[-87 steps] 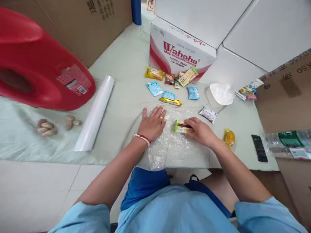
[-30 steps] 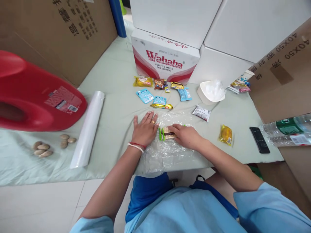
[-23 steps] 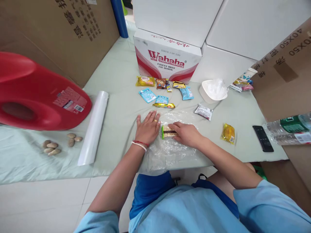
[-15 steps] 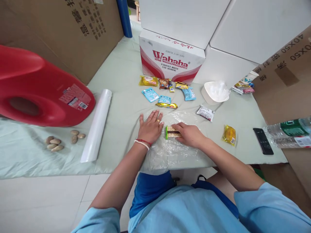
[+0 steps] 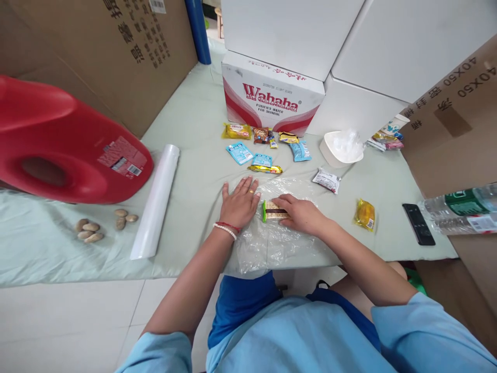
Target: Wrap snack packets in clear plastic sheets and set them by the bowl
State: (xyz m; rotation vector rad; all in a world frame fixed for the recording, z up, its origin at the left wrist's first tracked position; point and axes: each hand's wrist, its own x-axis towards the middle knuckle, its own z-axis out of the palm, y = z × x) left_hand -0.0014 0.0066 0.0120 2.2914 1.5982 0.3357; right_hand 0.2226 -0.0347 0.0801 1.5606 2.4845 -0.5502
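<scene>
A sheet of clear plastic film (image 5: 267, 248) lies crinkled on the cloth-covered table, at its front edge. On the film rests a packaged cracker (image 5: 271, 211) with a green end and a dark middle stripe. My right hand (image 5: 301, 215) has its fingers around the cracker's right end, which they hide. Flat on the film's left side, my left hand (image 5: 240, 201) lies with its fingers stretched out, just left of the cracker. Beyond the film are a yellow snack stick (image 5: 265, 169) and a light-blue packet (image 5: 239, 153). A white-and-dark packet (image 5: 326, 180) sits at the film's upper right.
A white roll (image 5: 156, 202), several brown stones (image 5: 91, 228) and a red jug (image 5: 73, 145) are at left. A Wahaha carton (image 5: 272, 98) stands behind the snacks. To the right are a white bowl (image 5: 330, 150), a yellow packet (image 5: 364, 214), a phone (image 5: 418, 224) and bottles (image 5: 466, 204).
The camera view has shifted slightly. Both hands keep nearly the same places, the right one still on the cracker, the left one still flat on the film.
</scene>
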